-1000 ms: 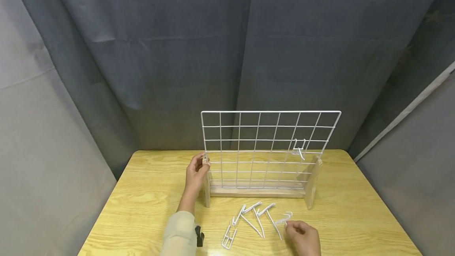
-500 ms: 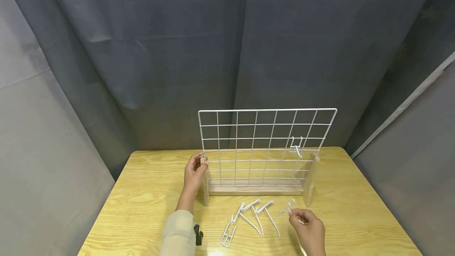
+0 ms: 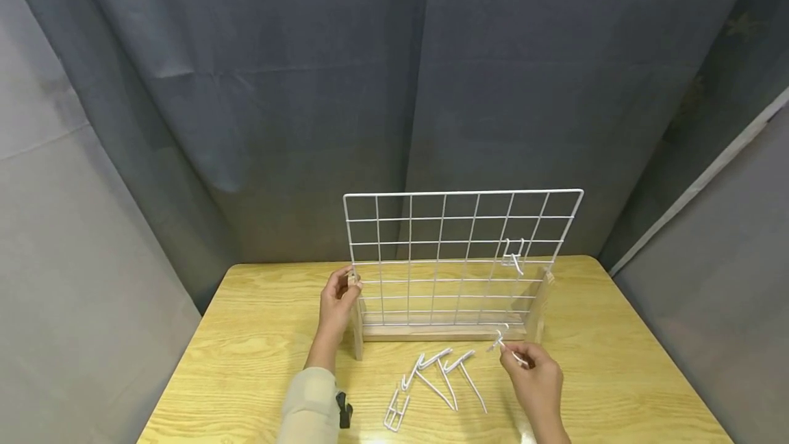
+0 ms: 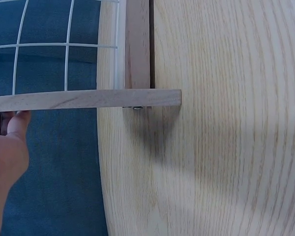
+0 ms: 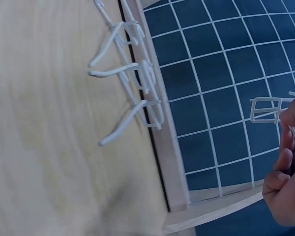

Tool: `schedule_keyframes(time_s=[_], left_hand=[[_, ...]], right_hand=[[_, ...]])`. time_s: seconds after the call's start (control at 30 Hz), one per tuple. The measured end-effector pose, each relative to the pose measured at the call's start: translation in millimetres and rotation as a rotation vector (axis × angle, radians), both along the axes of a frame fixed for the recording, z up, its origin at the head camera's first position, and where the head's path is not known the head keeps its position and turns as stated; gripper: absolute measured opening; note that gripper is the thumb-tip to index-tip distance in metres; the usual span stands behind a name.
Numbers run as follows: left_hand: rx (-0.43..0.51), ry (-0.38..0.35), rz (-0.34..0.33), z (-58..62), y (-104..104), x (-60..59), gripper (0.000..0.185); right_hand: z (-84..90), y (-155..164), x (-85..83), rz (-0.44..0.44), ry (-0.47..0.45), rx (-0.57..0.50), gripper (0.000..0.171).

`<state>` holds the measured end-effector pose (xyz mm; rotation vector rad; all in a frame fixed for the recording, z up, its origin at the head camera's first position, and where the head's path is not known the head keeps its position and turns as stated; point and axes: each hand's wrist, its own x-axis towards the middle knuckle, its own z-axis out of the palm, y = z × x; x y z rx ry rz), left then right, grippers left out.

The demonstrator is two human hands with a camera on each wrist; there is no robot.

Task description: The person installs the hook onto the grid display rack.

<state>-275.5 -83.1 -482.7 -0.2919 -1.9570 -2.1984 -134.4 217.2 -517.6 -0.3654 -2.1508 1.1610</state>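
Observation:
A white wire grid panel [image 3: 462, 192] stands in a wooden base with two uprights. My left hand [image 3: 335, 303] holds the top of the left wooden upright [image 3: 357, 336]; in the left wrist view its thumb presses that post [image 4: 88, 99], while other fingertips are partly hidden behind it. Between thumb and fingers of my right hand [image 3: 537, 379] is a white wire hook [image 3: 499, 340], raised in front of the grid's lower right. The right wrist view shows this hook's rectangular back [image 5: 265, 110] beyond the fingers. Another white hook [image 3: 514, 257] hangs on the grid's right side.
Several loose white hooks [image 3: 471, 382] lie on the wood-grain table [image 3: 246, 362] before the rack, one of them [image 3: 396, 411] at the left front. A black buckle [image 3: 344, 410] sits by the left sleeve. Dark curtains [image 3: 308, 122] stand behind the table.
My right hand has picked up the rightmost hook from the table and carried it up and forward, nearer the grid. My left hand stays at the left upright.

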Motion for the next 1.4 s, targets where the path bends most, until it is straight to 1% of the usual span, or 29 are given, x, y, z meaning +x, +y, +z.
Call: schedule_keyframes(time_s=[0.2,0.27,0.37,0.57,0.77,0.83,1.13,1.2,1.37,1.4], left_hand=[[0.01,0.007,-0.022,-0.7,0,-1.0,0.038],[0.012,0.004,-0.027,-1.2,-1,-1.5,0.038],[0.009,0.003,-0.024,-1.7,-1,-2.0,0.038],[-0.001,0.007,-0.019,-3.8,-3,-1.9,0.039],[0.013,0.014,-0.018,-5.4,-2,-3.8,0.038],[0.019,0.013,-0.018,-5.6,-2,-4.1,0.038],[0.014,0.001,-0.023,-6.2,0,-2.9,0.041],[0.019,-0.004,-0.014,-12.6,0,-6.7,0.039],[0.017,0.005,-0.006,-10.9,0,-6.5,0.038],[0.013,0.004,-0.008,-7.0,1,-4.0,0.038]], right_hand=[[10.1,1,-12.3,-0.01,0.077,0.045,0.01],[14.0,1,-16.0,-0.016,0.089,0.054,0.01],[18.7,-1,-20.5,-0.015,0.097,0.041,0.008],[24.3,-10,-29.3,-0.032,0.09,-0.046,0.005],[30.7,-16,-41.4,-0.035,0.102,-0.2,0.006],[33.7,-16,-46.0,-0.045,0.108,-0.232,0.007],[52.5,-18,-63.4,-0.101,0.18,-0.262,0.009],[58.1,-21,-67.1,-0.119,0.201,-0.28,0.01],[69.8,-31,-77.2,-0.184,0.256,-0.316,0.011],[71.3,-32,-79.0,-0.192,0.269,-0.321,0.011]])
